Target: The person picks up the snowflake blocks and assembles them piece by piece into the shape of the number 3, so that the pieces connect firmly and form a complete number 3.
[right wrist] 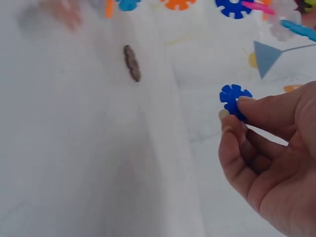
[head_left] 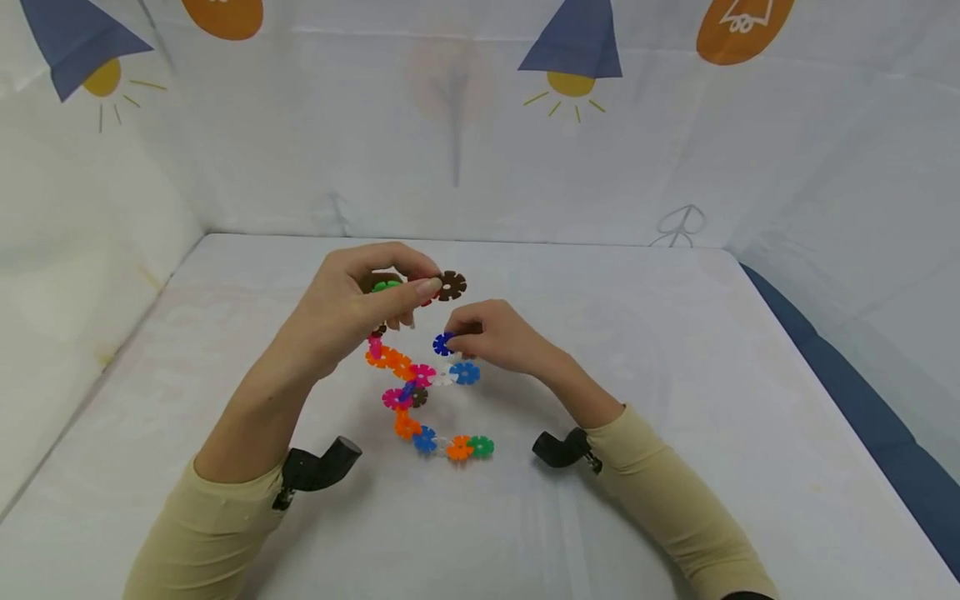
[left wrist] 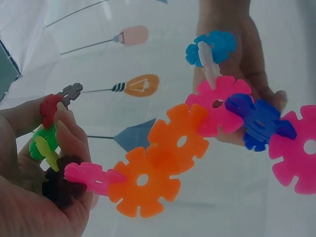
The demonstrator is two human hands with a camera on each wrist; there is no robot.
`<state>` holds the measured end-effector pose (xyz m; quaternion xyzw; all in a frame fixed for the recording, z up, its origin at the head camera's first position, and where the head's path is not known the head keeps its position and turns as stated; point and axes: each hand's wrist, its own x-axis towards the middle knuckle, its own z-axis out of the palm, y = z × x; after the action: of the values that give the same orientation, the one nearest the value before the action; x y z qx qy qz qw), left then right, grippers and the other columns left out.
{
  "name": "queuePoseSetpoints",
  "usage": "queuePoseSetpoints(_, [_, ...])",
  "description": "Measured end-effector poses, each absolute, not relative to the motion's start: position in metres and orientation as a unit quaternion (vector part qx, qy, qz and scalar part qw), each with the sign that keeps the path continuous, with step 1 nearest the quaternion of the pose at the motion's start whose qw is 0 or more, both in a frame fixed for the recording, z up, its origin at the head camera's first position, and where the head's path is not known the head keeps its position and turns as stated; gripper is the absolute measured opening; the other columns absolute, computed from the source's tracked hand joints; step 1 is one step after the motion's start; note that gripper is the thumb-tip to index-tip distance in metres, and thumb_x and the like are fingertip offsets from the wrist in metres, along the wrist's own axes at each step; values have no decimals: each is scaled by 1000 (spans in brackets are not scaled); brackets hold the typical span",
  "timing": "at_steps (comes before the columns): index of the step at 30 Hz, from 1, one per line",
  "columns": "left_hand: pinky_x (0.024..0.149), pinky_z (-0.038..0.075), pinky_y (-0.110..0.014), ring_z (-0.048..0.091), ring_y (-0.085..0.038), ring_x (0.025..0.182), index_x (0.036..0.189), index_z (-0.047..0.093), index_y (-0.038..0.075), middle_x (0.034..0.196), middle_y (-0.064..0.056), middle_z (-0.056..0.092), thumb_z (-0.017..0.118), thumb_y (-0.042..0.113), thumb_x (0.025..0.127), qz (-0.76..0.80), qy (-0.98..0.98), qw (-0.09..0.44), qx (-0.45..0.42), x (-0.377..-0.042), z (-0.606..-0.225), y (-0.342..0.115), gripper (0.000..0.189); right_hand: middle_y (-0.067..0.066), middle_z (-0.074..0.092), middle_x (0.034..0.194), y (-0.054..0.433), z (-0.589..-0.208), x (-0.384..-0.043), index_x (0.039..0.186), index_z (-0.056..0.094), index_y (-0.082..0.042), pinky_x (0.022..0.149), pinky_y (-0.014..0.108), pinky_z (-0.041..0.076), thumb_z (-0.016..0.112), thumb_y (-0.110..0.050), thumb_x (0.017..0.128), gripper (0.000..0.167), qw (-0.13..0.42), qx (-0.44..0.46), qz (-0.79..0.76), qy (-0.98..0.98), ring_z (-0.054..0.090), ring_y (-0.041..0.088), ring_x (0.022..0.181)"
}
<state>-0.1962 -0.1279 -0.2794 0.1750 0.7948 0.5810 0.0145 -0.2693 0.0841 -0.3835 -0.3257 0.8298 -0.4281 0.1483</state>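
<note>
My left hand (head_left: pixel 348 292) is raised above the table, its thumb and fingers pinching a chain of interlocking plastic snowflake discs near one end. A brown disc (head_left: pixel 457 286) sticks out past the fingertips, joined to a red disc (left wrist: pixel 51 111) under them. From that hand the chain hangs in a zigzag through orange discs (left wrist: pixel 143 181), pink, blue and white ones, down to a green disc (head_left: pixel 482 447). To the right, my right hand (head_left: pixel 501 340) pinches a single dark blue disc (right wrist: pixel 232 98) between thumb and fingers, apart from the brown one.
A small brown notched piece (right wrist: pixel 132 63), seen nearly edge-on, appears in the right wrist view. The white table (head_left: pixel 637 517) meets a white curtain (head_left: pixel 360 150) printed with lamps at the back. Dark blue material (head_left: pixel 832 375) lies beyond the right edge.
</note>
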Motion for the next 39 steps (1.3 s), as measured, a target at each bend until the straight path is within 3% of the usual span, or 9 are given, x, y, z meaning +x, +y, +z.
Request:
queuePoseSetpoints(5, [54,49,-31,63,-26,72,106,71,16,93,-7,68,66,27,95,571,802,11,173,-197,-279,-127,16,19,69,89,92,-367,-267,96,70,-7,73,41,60,66,-12,95,7,103,-312,-482,813,66,35,76])
queuePoseSetpoints(11, [56,48,-31,68,-27,78,106,72,18,96,-5,70,68,30,94,564,810,-2,163,-197,-279,-126,18,10,70,89,101,-348,-263,99,71,-4,73,34,59,65,-8,95,8,32,-326,-529,783,66,26,75])
queuePoseSetpoints(23, [46,40,-31,69,-24,80,103,72,17,93,-2,70,68,31,94,568,809,-30,147,-197,-280,-126,18,12,69,91,107,-319,-242,95,73,2,75,31,59,65,7,89,11,-107,-377,-588,708,65,20,78])
queuePoseSetpoints(34, [47,41,-30,69,-23,80,101,73,17,88,-1,72,69,33,93,566,813,-32,136,-194,-277,-124,18,14,70,86,104,-315,-236,94,76,3,74,19,54,74,5,84,10,-339,-422,-458,705,64,18,79])
queuePoseSetpoints(39, [47,43,-30,69,-23,77,100,73,17,86,-1,72,69,33,93,559,816,-37,140,-190,-275,-122,18,13,68,84,102,-312,-231,92,76,3,68,21,53,75,6,81,12,-404,-445,-414,684,63,20,75])
